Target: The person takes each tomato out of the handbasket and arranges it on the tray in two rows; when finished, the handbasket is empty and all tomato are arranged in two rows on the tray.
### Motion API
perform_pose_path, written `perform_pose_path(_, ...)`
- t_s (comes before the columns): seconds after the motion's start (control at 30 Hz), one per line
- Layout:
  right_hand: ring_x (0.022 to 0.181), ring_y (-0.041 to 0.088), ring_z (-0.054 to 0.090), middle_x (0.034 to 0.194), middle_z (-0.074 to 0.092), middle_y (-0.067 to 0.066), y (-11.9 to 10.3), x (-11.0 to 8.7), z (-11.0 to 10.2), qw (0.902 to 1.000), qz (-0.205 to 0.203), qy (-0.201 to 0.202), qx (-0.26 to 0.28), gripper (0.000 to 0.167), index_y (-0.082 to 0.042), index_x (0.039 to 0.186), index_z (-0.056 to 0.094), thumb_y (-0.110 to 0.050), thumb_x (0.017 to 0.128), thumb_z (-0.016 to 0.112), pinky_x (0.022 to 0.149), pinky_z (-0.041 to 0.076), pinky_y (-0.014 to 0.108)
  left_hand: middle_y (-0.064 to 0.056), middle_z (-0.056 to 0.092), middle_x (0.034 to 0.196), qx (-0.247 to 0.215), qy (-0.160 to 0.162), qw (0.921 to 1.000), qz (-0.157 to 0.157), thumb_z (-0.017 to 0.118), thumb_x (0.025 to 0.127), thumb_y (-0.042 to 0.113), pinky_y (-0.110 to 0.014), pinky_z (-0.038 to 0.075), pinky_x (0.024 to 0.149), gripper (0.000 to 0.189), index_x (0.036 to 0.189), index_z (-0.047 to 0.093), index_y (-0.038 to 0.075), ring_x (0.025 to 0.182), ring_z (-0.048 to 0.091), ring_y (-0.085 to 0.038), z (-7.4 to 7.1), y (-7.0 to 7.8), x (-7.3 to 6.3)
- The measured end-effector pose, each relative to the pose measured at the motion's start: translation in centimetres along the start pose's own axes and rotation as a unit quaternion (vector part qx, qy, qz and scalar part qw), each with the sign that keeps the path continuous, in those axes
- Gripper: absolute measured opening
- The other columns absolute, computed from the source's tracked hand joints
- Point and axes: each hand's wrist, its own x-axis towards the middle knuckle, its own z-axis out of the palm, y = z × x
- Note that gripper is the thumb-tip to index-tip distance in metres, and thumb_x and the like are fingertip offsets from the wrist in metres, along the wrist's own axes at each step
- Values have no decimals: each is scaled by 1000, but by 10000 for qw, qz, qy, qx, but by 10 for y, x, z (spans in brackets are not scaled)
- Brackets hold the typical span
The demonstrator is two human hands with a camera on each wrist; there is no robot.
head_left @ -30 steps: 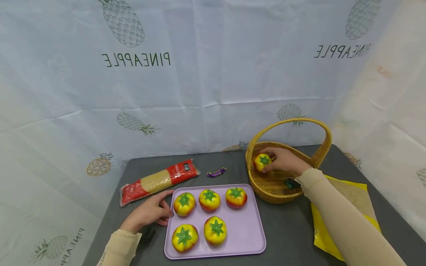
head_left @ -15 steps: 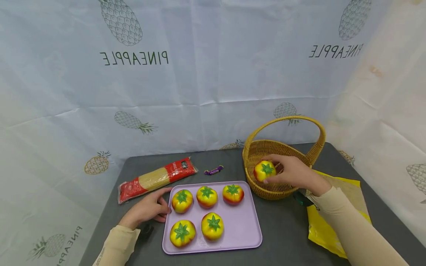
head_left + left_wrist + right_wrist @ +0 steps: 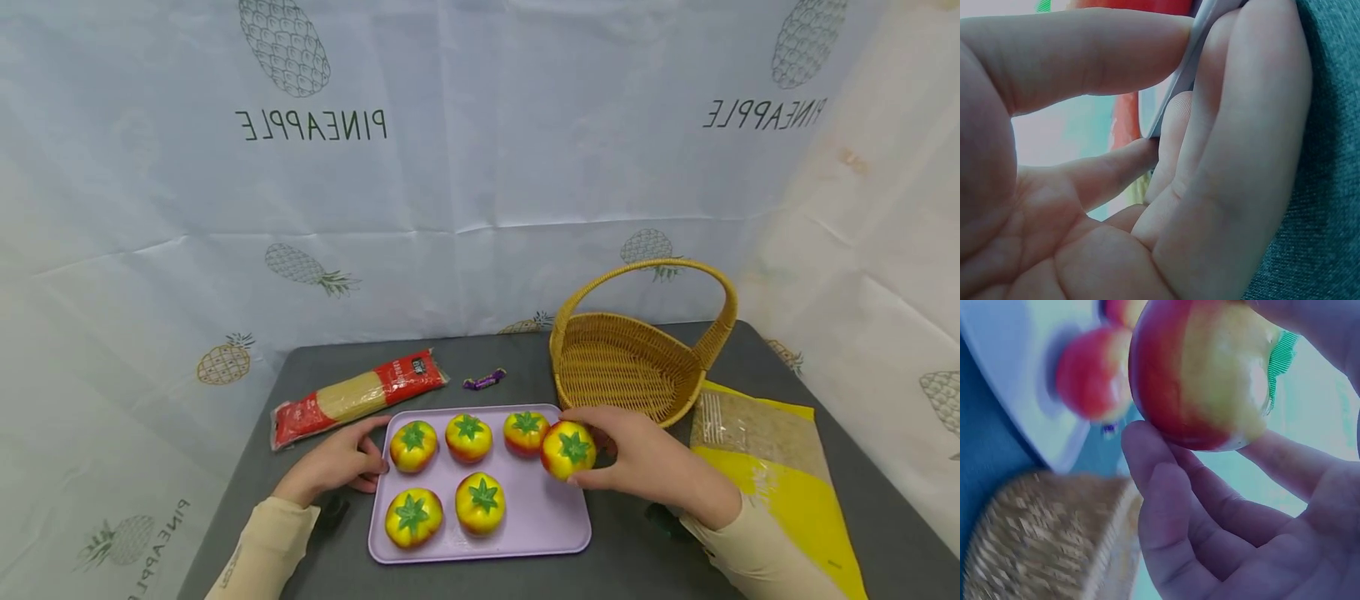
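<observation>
My right hand [image 3: 647, 454] pinches a yellow-red toy tomato [image 3: 568, 450] with a green star-shaped leaf top, over the right side of the lilac tray [image 3: 543, 533]. In the right wrist view the held tomato [image 3: 1200, 375] sits between thumb and fingers. Several similar tomatoes, among them one at the front left [image 3: 413, 518], stand on the tray in two rows, leaf side up. My left hand [image 3: 335, 462] holds the tray's left edge. In the left wrist view the tray's rim [image 3: 1175, 87] lies between thumb and curled fingers.
A wicker basket [image 3: 611, 367] with a tall handle stands at the back right. A red-and-yellow noodle packet [image 3: 360, 397] lies at the back left, a purple-wrapped candy [image 3: 484, 380] behind the tray. A yellow bag [image 3: 795, 500] lies at the right, partly under the right forearm.
My right hand has lifted the toy tomato out of the basket and carried it left and toward me, over the tray. My left hand has stayed at the tray's edge.
</observation>
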Motion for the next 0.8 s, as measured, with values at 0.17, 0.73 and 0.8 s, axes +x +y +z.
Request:
perform_pose_path(0.17,96,11,61,118,69,-11,-4,-1,22,9994,-4,-334,29,72,-23,143,67,-54,82,91,82,60,27,-15,63,94,22,58,10000,-39,78,91,7,-39,69,70,82,164,41,7,71,69,-25,2,1,1)
perform_pose_path(0.73,95,3,58,120,69,-11,6,-3,60,9954,208,-819,463,68,-25,140,69,-49,81,92,85,61,25,-15,63,94,74,-11,10000,66,77,91,6,-39,69,69,80,163,41,5,72,69,-25,6,2,4)
perform_pose_path(0.8,96,3,58,122,69,-10,7,-2,62,9951,201,-850,456,68,-24,140,68,-50,81,92,86,62,26,-15,63,95,67,-3,10000,56,76,92,6,-39,69,69,80,163,41,5,72,69,-25,6,2,4)
